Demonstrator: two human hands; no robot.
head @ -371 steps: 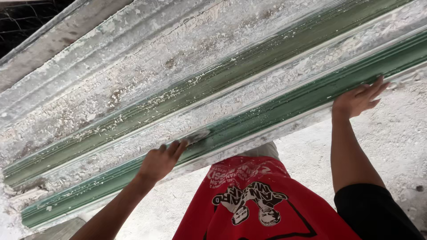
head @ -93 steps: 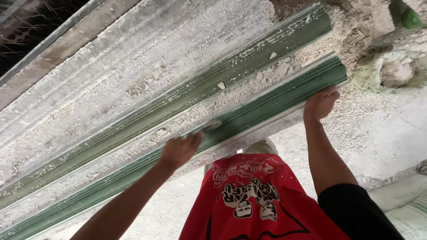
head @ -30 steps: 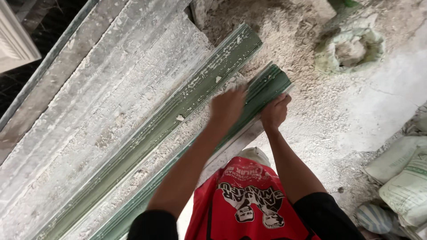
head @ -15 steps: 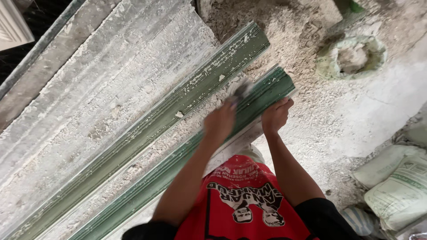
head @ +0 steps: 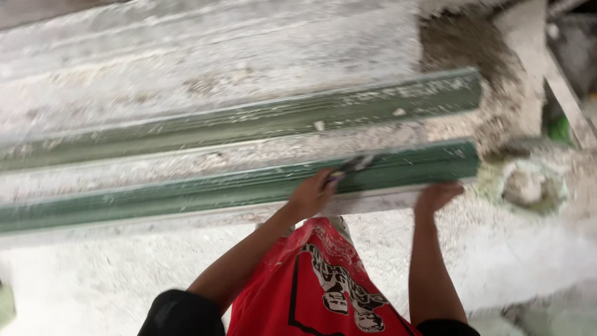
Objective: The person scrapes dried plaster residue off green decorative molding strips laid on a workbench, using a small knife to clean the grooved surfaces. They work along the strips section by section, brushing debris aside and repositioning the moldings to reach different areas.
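Left hand (head: 311, 194), shifted leftward, fist around scraper (head: 351, 167); right hand (head: 437, 196) on green moulding (head: 186, 194).

long green moulded strip (head: 205, 193) lying flat and running left to right, ridged lengthwise, dusted with pale plaster, right end cut square, small dark scraper tool (head: 351, 167) blurred, resting tilted on its top face near the right end

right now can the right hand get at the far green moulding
Probably yes. The right hand rests at the near green moulding's edge; only that and a crusted strip lie before the far green moulding, nothing standing between.
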